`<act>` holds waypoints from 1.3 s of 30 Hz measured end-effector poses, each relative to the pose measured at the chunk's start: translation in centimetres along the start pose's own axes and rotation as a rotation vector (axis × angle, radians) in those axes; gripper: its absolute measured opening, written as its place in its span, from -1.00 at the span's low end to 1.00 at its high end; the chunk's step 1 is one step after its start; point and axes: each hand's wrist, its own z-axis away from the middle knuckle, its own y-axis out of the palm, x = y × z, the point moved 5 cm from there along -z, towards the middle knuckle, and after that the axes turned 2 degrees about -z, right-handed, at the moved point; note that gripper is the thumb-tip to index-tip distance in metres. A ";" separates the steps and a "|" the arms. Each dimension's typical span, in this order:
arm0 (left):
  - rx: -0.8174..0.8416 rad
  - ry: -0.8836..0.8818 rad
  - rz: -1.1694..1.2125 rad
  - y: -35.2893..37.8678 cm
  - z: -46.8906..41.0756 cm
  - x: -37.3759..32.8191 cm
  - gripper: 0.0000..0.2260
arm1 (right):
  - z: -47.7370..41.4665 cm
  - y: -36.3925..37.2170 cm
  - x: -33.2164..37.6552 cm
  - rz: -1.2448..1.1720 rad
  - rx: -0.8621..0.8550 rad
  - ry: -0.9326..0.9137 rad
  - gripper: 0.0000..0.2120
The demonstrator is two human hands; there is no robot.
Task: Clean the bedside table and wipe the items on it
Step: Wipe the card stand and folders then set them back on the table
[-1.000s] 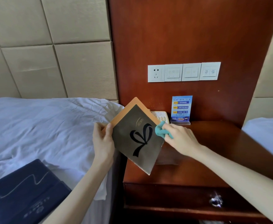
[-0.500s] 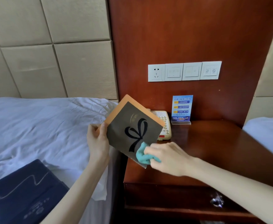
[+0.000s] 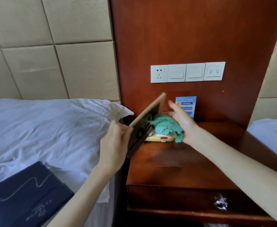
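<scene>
Desk (image 3: 200,161) is sitting against a wooden wall panel (image 3: 183,38), with a bed (image 3: 44,128) touching its left side.

- Left grip (image 3: 113,145) is grasping the card (image 3: 144,126) by its near-left edge. The card is hanging over the desk's left edge, tilted steeply and showing almost edge-on. Its dark face with the black bow is facing right and its orange back is facing the bed.
- Right grip (image 3: 182,122) is hovering over the desk's back-left corner, palm facing the card. A teal cloth (image 3: 165,126) is bunching against the palm, between grip and card. The upper fingers are stretching out and blurring. The rest are hiding behind the cloth, so I cannot tell whether this grip is clamping the cloth or only pressing on it.
- Beige phone (image 3: 159,138) is lying at the back-left corner, partly under the cloth, with the card crossing in front of its left end. Contact between card and phone is unclear.
- Blue sign (image 3: 186,102) is standing at the desk's back edge against the panel, partly behind the right grip.
- Socket and switch row (image 3: 187,72) is sitting on the panel above the sign.
- Drawer (image 3: 175,199) is sitting under the front edge, with a metal handle (image 3: 220,203) toward its right end.
- Dark blue box (image 3: 24,194) is lying on the bed, well apart from the desk.
</scene>
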 end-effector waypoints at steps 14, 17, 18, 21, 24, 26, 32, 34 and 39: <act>0.209 0.680 -0.465 2.5 2.8 -2.6 -0.91 | -0.9 -2.5 -1.0 0.155 -0.066 -0.043 -0.75; 0.280 0.519 -0.385 3.0 2.5 -1.5 -0.93 | -0.9 -2.7 -0.3 0.060 -0.062 -0.145 -0.78; 0.305 0.444 -0.351 3.2 2.4 -0.8 -0.89 | -0.9 -2.9 0.1 0.008 -0.055 -0.173 -0.79; 0.347 0.157 -0.205 3.4 2.2 1.8 -0.66 | -0.6 -3.7 1.2 -0.117 -0.022 -0.221 -0.76; 0.247 -0.237 0.058 3.3 2.0 4.2 -0.56 | -0.2 -4.5 2.2 -0.174 0.028 -0.276 -0.71; 0.214 -0.613 0.319 3.9 2.4 5.5 -0.55 | -0.1 -4.8 2.6 -0.205 0.053 -0.302 -0.71; 0.341 -1.060 1.232 5.9 3.4 4.6 -0.71 | -0.6 -4.7 1.6 -0.200 0.111 -0.295 -0.68; 0.355 -1.027 1.226 6.1 3.3 4.1 -0.83 | -0.8 -4.5 1.0 -0.187 0.131 -0.291 -0.67; 0.285 -1.016 1.030 5.9 3.5 4.5 -0.83 | -0.9 -3.8 0.3 -0.079 0.188 -0.328 -0.58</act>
